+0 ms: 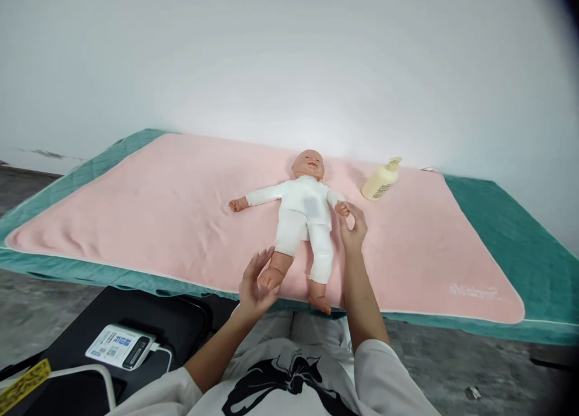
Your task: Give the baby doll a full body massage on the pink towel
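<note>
A baby doll (312, 205) in white clothing lies on its back on a pink mat (420, 247), its head towards the wall. My left hand (257, 286) is beside the doll's bare foot and lower leg at the left, fingers apart and curved around the foot without a closed grip. At the right, my right hand (354, 226) is at the doll's small hand, thumb and fingertips closed on it. The doll's other arm stretches out to the left. Its second foot hangs near the mat's front edge.
A pale yellow pump bottle (380, 182) leans at the right behind the doll. Green padding (506, 223) shows under the mat. A black chair (149, 310) at the lower left holds a white power bank (118, 347) with a cable.
</note>
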The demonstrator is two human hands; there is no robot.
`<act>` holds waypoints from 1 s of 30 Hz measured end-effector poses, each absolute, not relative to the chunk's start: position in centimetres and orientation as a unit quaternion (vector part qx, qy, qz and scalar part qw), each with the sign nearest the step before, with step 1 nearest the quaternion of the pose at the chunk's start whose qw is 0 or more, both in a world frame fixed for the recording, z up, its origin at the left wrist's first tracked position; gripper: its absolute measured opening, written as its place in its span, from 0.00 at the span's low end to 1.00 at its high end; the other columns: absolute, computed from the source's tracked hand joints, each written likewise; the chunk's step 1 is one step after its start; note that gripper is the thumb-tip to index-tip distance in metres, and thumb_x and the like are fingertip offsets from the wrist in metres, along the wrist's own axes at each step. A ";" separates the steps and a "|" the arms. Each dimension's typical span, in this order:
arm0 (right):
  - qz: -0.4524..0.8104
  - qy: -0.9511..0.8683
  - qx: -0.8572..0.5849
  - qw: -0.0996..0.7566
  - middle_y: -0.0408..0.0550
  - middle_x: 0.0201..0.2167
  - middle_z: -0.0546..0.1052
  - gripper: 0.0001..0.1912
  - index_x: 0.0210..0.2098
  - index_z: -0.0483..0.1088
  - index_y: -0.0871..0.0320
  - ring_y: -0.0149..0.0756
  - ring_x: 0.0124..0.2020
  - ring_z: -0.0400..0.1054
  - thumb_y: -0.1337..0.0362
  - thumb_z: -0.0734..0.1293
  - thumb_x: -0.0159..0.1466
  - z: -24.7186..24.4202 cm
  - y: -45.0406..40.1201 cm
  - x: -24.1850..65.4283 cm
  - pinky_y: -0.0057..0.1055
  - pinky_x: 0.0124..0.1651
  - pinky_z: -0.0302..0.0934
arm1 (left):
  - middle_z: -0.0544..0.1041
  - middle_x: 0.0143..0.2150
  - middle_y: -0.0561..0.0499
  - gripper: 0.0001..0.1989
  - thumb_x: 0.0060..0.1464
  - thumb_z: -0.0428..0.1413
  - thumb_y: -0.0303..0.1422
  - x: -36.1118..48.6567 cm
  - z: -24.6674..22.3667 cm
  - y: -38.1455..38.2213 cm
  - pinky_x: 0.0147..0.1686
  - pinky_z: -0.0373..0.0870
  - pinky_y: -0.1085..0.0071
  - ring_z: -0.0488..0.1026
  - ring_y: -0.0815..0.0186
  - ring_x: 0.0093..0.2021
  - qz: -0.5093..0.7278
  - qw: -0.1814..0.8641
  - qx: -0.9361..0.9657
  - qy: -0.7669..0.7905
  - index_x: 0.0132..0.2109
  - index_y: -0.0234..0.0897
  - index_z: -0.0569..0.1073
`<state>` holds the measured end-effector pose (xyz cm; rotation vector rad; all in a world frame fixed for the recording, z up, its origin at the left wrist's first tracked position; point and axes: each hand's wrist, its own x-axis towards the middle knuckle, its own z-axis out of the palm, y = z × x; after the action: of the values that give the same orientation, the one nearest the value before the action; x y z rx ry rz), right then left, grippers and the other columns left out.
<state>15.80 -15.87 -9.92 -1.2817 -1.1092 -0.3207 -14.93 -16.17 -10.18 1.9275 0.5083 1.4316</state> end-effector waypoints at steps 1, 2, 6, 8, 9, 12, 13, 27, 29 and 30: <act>-0.149 -0.521 -0.553 0.633 0.51 0.47 0.77 0.14 0.50 0.73 0.54 0.39 0.51 0.72 0.64 0.66 0.64 -10.0 -15.8 15.6 0.44 0.56 0.69 | 0.69 0.62 0.32 0.36 0.61 0.55 0.40 -14.4 -9.7 -15.8 0.56 0.69 0.45 0.67 0.49 0.62 0.548 0.321 0.749 0.186 0.70 0.41 0.49; -0.155 -0.546 -0.542 0.620 0.51 0.48 0.77 0.14 0.50 0.73 0.53 0.39 0.51 0.72 0.66 0.66 0.65 -10.1 -15.8 15.4 0.43 0.55 0.70 | 0.69 0.62 0.32 0.36 0.61 0.55 0.40 -13.9 -9.2 -15.4 0.56 0.69 0.45 0.68 0.49 0.62 0.548 0.309 0.757 0.177 0.70 0.42 0.50; -0.173 -0.610 -0.534 0.559 0.48 0.49 0.77 0.16 0.52 0.73 0.49 0.38 0.51 0.73 0.68 0.66 0.65 -10.2 -15.5 15.0 0.43 0.53 0.71 | 0.69 0.62 0.34 0.35 0.60 0.56 0.37 -12.0 -7.6 -13.7 0.56 0.70 0.49 0.68 0.50 0.62 0.565 0.289 0.759 0.146 0.69 0.42 0.51; -0.179 -0.639 -0.536 0.521 0.47 0.49 0.78 0.17 0.53 0.73 0.48 0.38 0.53 0.72 0.69 0.65 0.66 -10.0 -15.4 14.9 0.43 0.55 0.70 | 0.70 0.62 0.33 0.34 0.60 0.57 0.36 -11.4 -7.0 -13.1 0.56 0.70 0.50 0.68 0.50 0.62 0.568 0.286 0.758 0.144 0.69 0.40 0.53; -0.178 -0.652 -0.535 0.508 0.47 0.50 0.78 0.18 0.53 0.73 0.48 0.38 0.54 0.72 0.70 0.64 0.66 -9.9 -15.4 14.9 0.43 0.55 0.69 | 0.70 0.61 0.33 0.33 0.60 0.56 0.36 -11.1 -6.7 -12.8 0.56 0.70 0.50 0.68 0.50 0.62 0.562 0.288 0.760 0.150 0.68 0.39 0.53; -0.167 -0.672 -0.533 0.487 0.46 0.50 0.78 0.19 0.53 0.73 0.47 0.37 0.55 0.71 0.71 0.63 0.67 -9.6 -15.4 14.8 0.43 0.57 0.68 | 0.69 0.62 0.34 0.31 0.61 0.55 0.37 -10.8 -6.2 -12.2 0.59 0.68 0.50 0.67 0.50 0.63 0.545 0.299 0.763 0.176 0.67 0.38 0.56; -0.161 -0.674 -0.536 0.483 0.46 0.50 0.78 0.18 0.52 0.73 0.47 0.36 0.55 0.71 0.71 0.62 0.67 -9.5 -15.4 14.8 0.42 0.57 0.67 | 0.69 0.62 0.35 0.30 0.62 0.55 0.37 -10.7 -6.1 -12.1 0.60 0.66 0.50 0.66 0.50 0.63 0.541 0.302 0.763 0.183 0.67 0.38 0.57; -0.154 -0.637 -0.556 0.510 0.47 0.50 0.78 0.16 0.52 0.74 0.48 0.38 0.53 0.72 0.67 0.63 0.67 -9.9 -15.4 14.8 0.43 0.56 0.69 | 0.70 0.61 0.36 0.29 0.59 0.58 0.35 -10.3 -6.2 -11.5 0.57 0.70 0.55 0.68 0.53 0.62 0.554 0.307 0.749 0.193 0.65 0.38 0.59; -0.148 -0.584 -0.572 0.557 0.50 0.50 0.78 0.15 0.51 0.74 0.50 0.39 0.53 0.72 0.64 0.64 0.67 -10.1 -15.4 15.0 0.43 0.56 0.69 | 0.71 0.61 0.36 0.29 0.59 0.58 0.35 -10.5 -6.3 -11.9 0.58 0.69 0.54 0.69 0.53 0.62 0.556 0.295 0.754 0.190 0.65 0.37 0.60; -0.145 -0.552 -0.579 0.583 0.51 0.50 0.77 0.15 0.51 0.74 0.51 0.40 0.52 0.72 0.63 0.64 0.66 -10.1 -15.4 15.1 0.43 0.56 0.69 | 0.71 0.60 0.37 0.29 0.59 0.58 0.35 -10.6 -6.4 -12.1 0.59 0.69 0.53 0.69 0.53 0.62 0.557 0.285 0.758 0.182 0.65 0.37 0.61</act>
<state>15.06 -15.45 -10.12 -1.3515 -1.2880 -0.3379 -10.63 -12.15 -6.41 2.0285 0.4875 1.4909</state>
